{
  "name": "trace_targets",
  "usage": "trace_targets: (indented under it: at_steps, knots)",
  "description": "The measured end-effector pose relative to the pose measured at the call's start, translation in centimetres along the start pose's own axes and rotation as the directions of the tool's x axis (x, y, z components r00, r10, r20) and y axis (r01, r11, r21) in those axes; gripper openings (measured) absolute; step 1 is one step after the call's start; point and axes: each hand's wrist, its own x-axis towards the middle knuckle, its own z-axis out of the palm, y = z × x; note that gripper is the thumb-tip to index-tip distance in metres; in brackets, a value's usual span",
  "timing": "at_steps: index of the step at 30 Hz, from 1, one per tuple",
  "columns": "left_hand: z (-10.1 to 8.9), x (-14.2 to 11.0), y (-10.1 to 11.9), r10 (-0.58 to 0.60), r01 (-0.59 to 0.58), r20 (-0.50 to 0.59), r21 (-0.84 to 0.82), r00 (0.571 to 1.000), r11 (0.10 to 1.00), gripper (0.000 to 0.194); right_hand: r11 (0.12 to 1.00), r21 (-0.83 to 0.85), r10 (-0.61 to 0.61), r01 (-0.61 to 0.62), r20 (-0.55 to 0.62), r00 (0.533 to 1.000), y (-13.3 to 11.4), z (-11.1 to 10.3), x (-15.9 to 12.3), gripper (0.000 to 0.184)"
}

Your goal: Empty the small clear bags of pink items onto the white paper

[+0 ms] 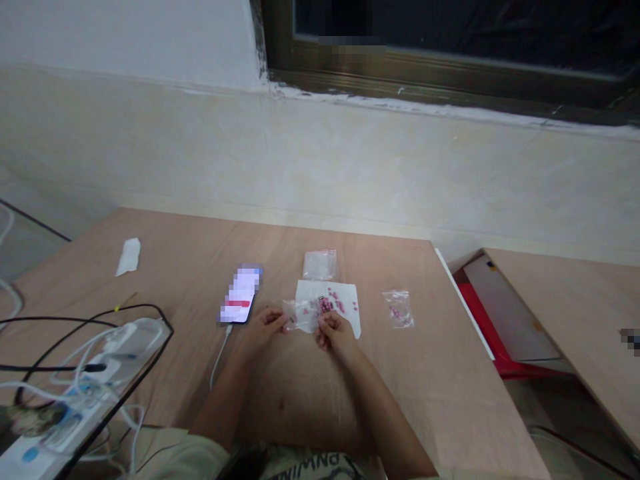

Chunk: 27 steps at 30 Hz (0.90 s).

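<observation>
My left hand (pixel 263 330) pinches a small clear plastic bag (pixel 300 315) at its edge, above a white paper sheet (pixel 350 317). My right hand (pixel 335 331) holds a small pink and dark object (pixel 325 305) close to that bag, though the fingers partly hide it. Several pink bits (pixel 340 305) lie scattered on the paper. Beyond it rests an empty-looking clear bag (pixel 320 265), and to the right lies a clear bag with pink bits inside (pixel 399 309). Both hands are over the front of a light wooden table (pixel 400 333).
A smartphone (pixel 240 293) lies left of my hands, its white cable (pixel 220 353) trailing toward me. Further left are a white power strip (pixel 65 427), tangled cables and a crumpled white tissue (pixel 129 257). A wall stands behind the table; a red-edged object (pixel 500 333) sits beyond the right edge.
</observation>
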Motion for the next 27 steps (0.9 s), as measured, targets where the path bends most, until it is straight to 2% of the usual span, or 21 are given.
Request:
trace_targets:
  at_steps: [7,10,14,21,27]
  knots:
    - [0.3,0.7,0.4,-0.019,0.021,0.023,-0.084,1.0,0.996,0.034,1.0,0.006,-0.005,0.005,-0.007,1.0,-0.1,0.0,0.2,0.041]
    - [0.6,1.1,0.8,0.016,-0.013,0.033,-0.091,0.999,0.996,0.036,1.0,0.021,-0.001,0.002,-0.024,1.0,0.1,-0.2,0.4,0.041]
    - [0.9,1.4,1.6,0.079,-0.07,0.107,-0.088,0.991,0.994,0.036,0.999,0.05,0.017,-0.014,-0.055,0.998,0.1,-0.3,0.6,0.044]
    - [1.4,1.2,3.4,0.138,-0.13,0.097,-0.084,0.986,0.988,0.033,0.996,0.08,0.031,-0.025,-0.07,0.997,0.2,-0.6,0.7,0.047]
    - [1.8,0.6,3.5,0.145,-0.138,0.077,-0.088,0.986,0.987,0.033,0.993,0.12,0.02,-0.011,-0.07,0.997,0.2,-0.5,0.6,0.045]
